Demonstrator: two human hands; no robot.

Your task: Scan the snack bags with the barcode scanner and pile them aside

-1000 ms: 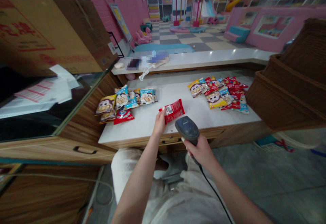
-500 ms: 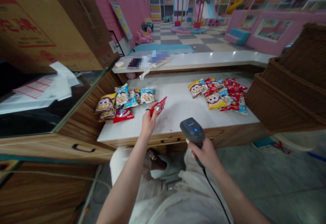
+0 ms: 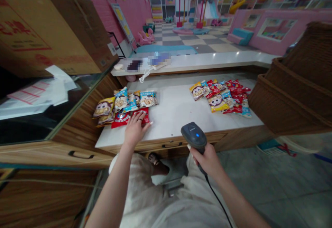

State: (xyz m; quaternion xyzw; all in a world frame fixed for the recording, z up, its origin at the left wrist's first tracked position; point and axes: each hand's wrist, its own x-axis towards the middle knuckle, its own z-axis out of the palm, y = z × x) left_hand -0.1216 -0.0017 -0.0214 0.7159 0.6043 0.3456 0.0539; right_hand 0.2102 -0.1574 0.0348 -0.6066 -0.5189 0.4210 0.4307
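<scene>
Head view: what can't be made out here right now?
The red snack packet: mostly covered by the left hand lying flat on it.
The barcode scanner: handle hidden inside the right hand; its scan window faces away.
The small things on the upper ledge: blurred over.
The wicker baskets: contents behind their walls, cut off by the right edge.

One view — a camera worn on the person's head, looking forward and down at the bench [image 3: 176, 112] close in front. The left hand [image 3: 135, 130] and the right hand [image 3: 207, 159], gripping a scanner [image 3: 194, 135], enter from the bottom edge — a pink playroom [image 3: 197, 38] lies far beyond.
</scene>
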